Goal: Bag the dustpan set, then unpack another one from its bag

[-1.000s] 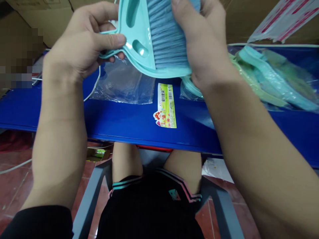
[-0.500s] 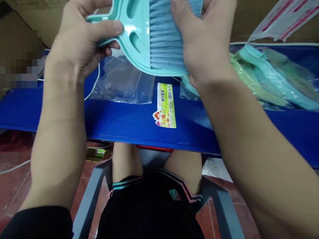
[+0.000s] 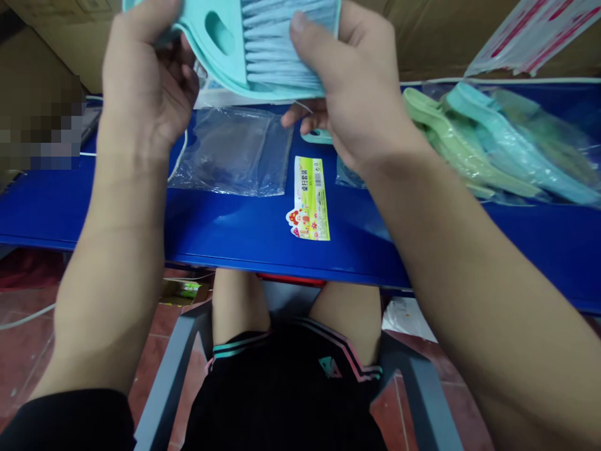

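Observation:
At the top of the view I hold up a turquoise dustpan point(image 3: 200, 47) with a brush point(image 3: 277, 59) of pale blue bristles nested in it. My left hand point(image 3: 145, 81) is closed around the handle end at the left. My right hand point(image 3: 357, 81) grips the right side, its thumb pressed on the bristles and some fingers curled underneath. The top of the set is cut off by the frame. Below it on the blue table lie a clear plastic bag point(image 3: 230, 150) and a printed label card point(image 3: 310, 200) with a mushroom drawing.
Bagged green and turquoise brush sets point(image 3: 498, 138) lie at the right. Partly behind my right hand, a turquoise piece point(image 3: 317, 136) sits on the table point(image 3: 253, 232). Cardboard boxes point(image 3: 432, 37) stand at the back, and a white cable point(image 3: 181, 156) runs along the left.
Both hands have moved left and slightly up with the dustpan and brush. My right thumb has shifted on the bristles, and the right fingers underneath have come into view.

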### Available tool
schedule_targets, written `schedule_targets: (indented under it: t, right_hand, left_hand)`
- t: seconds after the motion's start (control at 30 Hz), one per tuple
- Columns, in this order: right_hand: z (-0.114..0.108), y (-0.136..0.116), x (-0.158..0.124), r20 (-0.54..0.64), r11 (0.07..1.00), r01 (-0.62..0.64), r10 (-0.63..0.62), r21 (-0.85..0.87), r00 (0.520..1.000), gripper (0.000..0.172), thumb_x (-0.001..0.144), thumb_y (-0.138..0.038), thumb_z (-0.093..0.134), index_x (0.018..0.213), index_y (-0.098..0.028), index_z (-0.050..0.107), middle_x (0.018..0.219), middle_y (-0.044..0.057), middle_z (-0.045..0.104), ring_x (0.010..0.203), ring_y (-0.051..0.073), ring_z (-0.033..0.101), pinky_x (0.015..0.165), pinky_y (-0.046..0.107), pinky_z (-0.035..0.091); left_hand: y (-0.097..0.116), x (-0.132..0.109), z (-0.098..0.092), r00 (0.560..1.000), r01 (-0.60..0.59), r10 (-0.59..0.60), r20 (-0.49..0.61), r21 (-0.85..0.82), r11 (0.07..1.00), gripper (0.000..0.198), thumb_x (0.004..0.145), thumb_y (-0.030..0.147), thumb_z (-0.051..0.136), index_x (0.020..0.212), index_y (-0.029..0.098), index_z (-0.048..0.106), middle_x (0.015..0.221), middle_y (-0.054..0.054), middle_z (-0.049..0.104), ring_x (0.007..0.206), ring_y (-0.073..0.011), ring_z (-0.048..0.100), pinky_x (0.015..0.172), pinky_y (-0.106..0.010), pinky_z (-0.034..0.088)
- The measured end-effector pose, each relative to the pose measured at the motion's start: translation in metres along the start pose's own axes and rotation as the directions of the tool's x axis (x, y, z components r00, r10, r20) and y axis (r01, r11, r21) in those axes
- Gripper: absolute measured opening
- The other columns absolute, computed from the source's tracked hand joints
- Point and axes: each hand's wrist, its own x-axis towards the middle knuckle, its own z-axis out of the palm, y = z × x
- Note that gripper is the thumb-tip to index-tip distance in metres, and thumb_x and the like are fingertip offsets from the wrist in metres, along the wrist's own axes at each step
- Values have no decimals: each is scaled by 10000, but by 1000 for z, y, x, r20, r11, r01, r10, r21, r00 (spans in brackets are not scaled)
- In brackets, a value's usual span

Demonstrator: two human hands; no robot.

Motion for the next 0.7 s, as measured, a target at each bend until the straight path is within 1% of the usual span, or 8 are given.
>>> schedule_targets:
  t: [0.07,0.13,0.27,0.33,0.43,0.57,0.67,0.7]
  right_hand:
    - [1,2,0,-16,999,-31,30,-19,999,71,1042,-278,553,1022,-248,614,965,-3,775,520,110,605,421,268,437]
    - [4,3,0,-31,998,-22,20,-53,999,83,1052,-255,530,1047,-246,612,965,-12,774,531,96,611,428,253,450]
    - [11,-2,-2,-121,1000,-14,13,-10,993,87,1061,-227,540,997,-236,599,872,-34,731,479,79,578,400,241,452]
    - [15,-7,-4,-155,998,-67,69,14,985,103,1059,-196,550,971,-230,590,833,-43,711,462,74,570,395,232,468]
    - [19,-14,-6,-151,991,-130,129,0,980,130,1072,-151,523,988,-225,589,863,-46,727,462,73,588,398,221,486]
    - [21,-14,-6,-189,996,-85,81,-12,979,114,1083,-133,536,1011,-188,605,818,-53,691,447,58,567,376,198,445]
    - [19,-11,-6,-194,1000,16,-16,-2,981,101,1072,-119,548,1012,-167,614,781,-47,658,459,67,555,379,207,451]
    - [17,-10,-6,-197,998,58,-58,-9,979,108,1064,-111,549,1005,-168,618,759,-46,645,466,75,555,385,211,464]
  left_hand:
    - [2,-3,3,999,35,-35,-19,-21,999,288,1132,171,441,882,236,568,1055,-14,679,1460,-194,527,1214,-264,502]
    - [4,-5,6,998,60,-60,3,-51,997,334,1151,180,394,857,233,545,1020,-16,653,1504,-193,487,1264,-281,465]
    - [3,-4,5,993,91,-84,83,-77,993,322,1138,184,353,876,238,531,1049,-29,625,1466,-184,488,1239,-257,474]
    - [2,-2,2,989,91,-85,125,-47,995,268,1088,171,384,885,248,540,1122,-36,638,1422,-194,508,1210,-257,498]
    - [2,0,-2,982,66,-63,179,-10,998,240,1031,199,373,844,268,506,1184,-39,644,1394,-228,537,1198,-321,532]
    - [5,-2,-5,988,81,-79,129,-16,997,266,1005,235,285,777,289,408,1090,-44,665,1356,-222,600,1186,-335,549]
    - [5,0,-8,993,105,-104,48,-1,995,163,929,201,407,786,277,390,1003,-40,668,1366,-229,608,1191,-351,549]
    - [3,3,-10,994,110,-110,10,46,993,139,902,187,447,803,275,402,995,-36,670,1371,-227,607,1190,-351,551]
